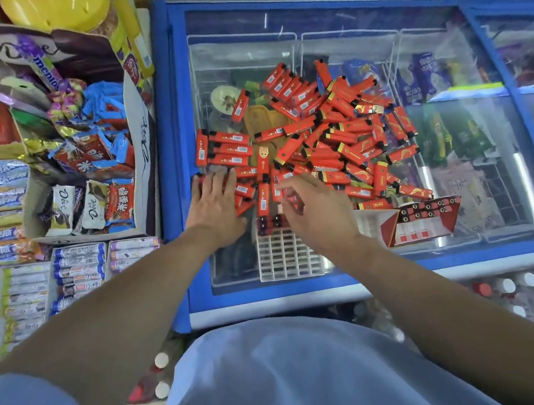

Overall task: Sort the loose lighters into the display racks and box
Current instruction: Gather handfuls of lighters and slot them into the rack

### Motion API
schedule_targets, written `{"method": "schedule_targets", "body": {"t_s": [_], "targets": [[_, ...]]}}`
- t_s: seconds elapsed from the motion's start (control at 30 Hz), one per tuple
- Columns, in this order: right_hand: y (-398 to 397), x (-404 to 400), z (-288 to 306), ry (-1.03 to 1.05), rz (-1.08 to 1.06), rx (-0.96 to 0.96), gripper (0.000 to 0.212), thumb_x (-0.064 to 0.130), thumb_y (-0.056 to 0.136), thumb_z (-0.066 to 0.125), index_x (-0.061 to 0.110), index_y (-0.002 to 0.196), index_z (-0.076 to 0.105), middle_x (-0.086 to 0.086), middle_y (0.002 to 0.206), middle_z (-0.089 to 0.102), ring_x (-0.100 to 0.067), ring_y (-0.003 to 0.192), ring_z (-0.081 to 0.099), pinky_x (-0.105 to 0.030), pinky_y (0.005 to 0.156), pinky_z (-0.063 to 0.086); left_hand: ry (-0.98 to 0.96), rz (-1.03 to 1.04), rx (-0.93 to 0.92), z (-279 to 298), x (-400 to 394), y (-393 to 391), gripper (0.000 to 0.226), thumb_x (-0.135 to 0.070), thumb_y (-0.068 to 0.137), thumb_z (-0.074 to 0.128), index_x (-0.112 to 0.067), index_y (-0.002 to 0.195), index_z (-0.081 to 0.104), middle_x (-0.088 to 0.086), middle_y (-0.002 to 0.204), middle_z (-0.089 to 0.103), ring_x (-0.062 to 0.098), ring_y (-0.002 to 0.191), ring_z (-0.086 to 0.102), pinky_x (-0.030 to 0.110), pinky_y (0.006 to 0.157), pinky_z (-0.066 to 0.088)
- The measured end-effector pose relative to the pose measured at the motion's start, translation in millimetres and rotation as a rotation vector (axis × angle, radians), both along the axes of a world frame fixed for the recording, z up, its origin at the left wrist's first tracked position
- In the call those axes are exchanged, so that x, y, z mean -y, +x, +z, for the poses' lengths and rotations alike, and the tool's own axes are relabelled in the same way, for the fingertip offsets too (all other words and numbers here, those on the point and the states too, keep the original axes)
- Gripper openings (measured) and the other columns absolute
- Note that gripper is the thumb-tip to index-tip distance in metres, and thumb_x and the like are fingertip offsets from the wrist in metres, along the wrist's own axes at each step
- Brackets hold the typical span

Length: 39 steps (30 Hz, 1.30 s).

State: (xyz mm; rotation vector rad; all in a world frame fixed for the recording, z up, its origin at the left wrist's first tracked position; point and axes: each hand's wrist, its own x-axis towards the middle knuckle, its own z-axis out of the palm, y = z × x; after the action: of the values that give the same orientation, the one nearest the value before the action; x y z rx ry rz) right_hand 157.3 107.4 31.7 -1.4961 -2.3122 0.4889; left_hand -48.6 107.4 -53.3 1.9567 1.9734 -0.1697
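Left of the freezer [180,166], candy boxes [78,154] crowded a shelf; they had no part in the job.

On the freezer's glass lid, the left hand [216,206] lay flat at the pile's left edge, fingers straight and spread, pressing on a few lighters and holding none.

Just right of it, over the near edge of the pile, the right hand [315,209] hung with fingers loosely curled; a blur hid the tips, so whether they pinched a lighter could not be told.

The lighters [335,136] lay loose in one red heap across the middle of the lid, too many and too overlapped to count, surely several dozen.

Toward the lid's near edge, below the hands, stood one clear rack [287,254], only its far row holding a few lighters. Right of it sat one red box [424,220] with about ten lighters standing in it.

The sorting looked barely begun, at the picking step. The next move likely called for lifting one lighter clear of the heap, turning it upright, and dropping it into an empty rack slot.
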Motion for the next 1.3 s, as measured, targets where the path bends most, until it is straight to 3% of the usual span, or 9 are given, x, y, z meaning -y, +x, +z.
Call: {"method": "schedule_targets", "body": {"t_s": [0.13, 0.4, 0.53, 0.63, 0.77, 0.87, 1.1, 1.23, 1.3], "targets": [[0, -34, -1, -0.104, -0.026, 0.11, 0.023, 0.028, 0.099, 0.059, 0.027, 0.121, 0.063, 0.009, 0.115, 0.062, -0.01, 0.067, 0.06, -0.035, 0.064, 0.057, 0.134, -0.013, -0.033, 1, -10, -3, 0.087, -0.043, 0.086, 0.063, -0.014, 0.157, 0.023, 0.009, 0.147, 0.036, 0.03, 0.137, 0.035, 0.048, 0.12, 0.024], [-12, -88, -12, -0.266, 0.042, 0.276, 0.033, 0.028, 0.098, 0.062, 0.026, 0.131, 0.058, 0.002, 0.132, 0.055, -0.021, 0.1, 0.067, -0.036, 0.08, 0.056, 0.079, -0.002, 0.126, 8, -30, -6, 0.066, -0.027, 0.091, 0.065, -0.014, 0.148, 0.035, 0.009, 0.136, 0.056, 0.031, 0.125, 0.053, 0.046, 0.105, 0.04], [-17, -103, -15, -0.238, 0.027, 0.22, 0.027, 0.026, 0.097, 0.062, 0.027, 0.124, 0.06, 0.004, 0.124, 0.057, -0.018, 0.088, 0.064, -0.034, 0.075, 0.056, 0.056, 0.066, 0.219, 18, -29, -13, 0.063, -0.009, 0.089, 0.062, -0.016, 0.146, 0.037, 0.009, 0.123, 0.062, 0.034, 0.107, 0.062, 0.045, 0.082, 0.053], [-18, -110, -16, -0.216, 0.002, 0.204, 0.023, 0.028, 0.098, 0.062, 0.029, 0.12, 0.06, 0.006, 0.12, 0.056, -0.015, 0.083, 0.062, -0.035, 0.073, 0.057, 0.169, 0.061, 0.265, 26, -34, -26, 0.056, -0.008, 0.087, 0.066, -0.017, 0.139, 0.045, 0.007, 0.117, 0.065, 0.031, 0.099, 0.065, 0.043, 0.076, 0.054], [-21, -117, -13, -0.216, 0.008, 0.158, 0.025, 0.027, 0.101, 0.058, 0.024, 0.125, 0.061, 0.003, 0.125, 0.057, -0.017, 0.083, 0.065, -0.037, 0.077, 0.057, 0.015, -0.084, 0.096, 40, -92, -38, 0.059, -0.018, 0.09, 0.068, -0.015, 0.143, 0.041, 0.009, 0.126, 0.06, 0.035, 0.105, 0.064, 0.047, 0.078, 0.053], [-24, -124, -14, -0.206, 0.02, 0.143, 0.031, 0.027, 0.1, 0.058, 0.024, 0.131, 0.057, 0.004, 0.131, 0.055, -0.018, 0.085, 0.066, -0.037, 0.076, 0.058, -0.126, -0.215, -0.029, 47, -121, -39, 0.058, -0.026, 0.086, 0.073, -0.013, 0.135, 0.043, 0.008, 0.113, 0.063, 0.031, 0.096, 0.066, 0.044, 0.077, 0.057], [-26, -125, -26, -0.197, 0.025, 0.175, 0.035, 0.027, 0.099, 0.059, 0.025, 0.133, 0.055, 0.001, 0.133, 0.052, -0.023, 0.101, 0.066, -0.037, 0.075, 0.057, -0.045, -0.375, -0.348, 47, -142, -17, 0.029, -0.031, 0.088, 0.068, -0.016, 0.112, 0.06, 0.001, 0.091, 0.059, 0.022, 0.073, 0.059, 0.034, 0.058, 0.047], [-23, -120, -25, -0.167, 0.009, 0.153, 0.028, 0.028, 0.099, 0.06, 0.022, 0.126, 0.062, 0.001, 0.126, 0.055, -0.019, 0.093, 0.067, -0.032, 0.071, 0.055, 0.014, -0.418, -0.484, 45, -142, -7, 0.031, -0.037, 0.089, 0.067, -0.015, 0.111, 0.069, 0.011, 0.127, 0.051, 0.026, 0.106, 0.056, 0.035, 0.065, 0.048], [-22, -115, -23, -0.158, 0.002, 0.123, 0.025, 0.027, 0.099, 0.06, 0.021, 0.123, 0.065, 0.002, 0.122, 0.056, -0.011, 0.076, 0.063, -0.031, 0.069, 0.056, 0.05, -0.434, -0.494, 44, -142, -6, 0.034, -0.042, 0.089, 0.064, -0.015, 0.109, 0.07, 0.012, 0.129, 0.052, 0.027, 0.112, 0.053, 0.037, 0.077, 0.049]]}}
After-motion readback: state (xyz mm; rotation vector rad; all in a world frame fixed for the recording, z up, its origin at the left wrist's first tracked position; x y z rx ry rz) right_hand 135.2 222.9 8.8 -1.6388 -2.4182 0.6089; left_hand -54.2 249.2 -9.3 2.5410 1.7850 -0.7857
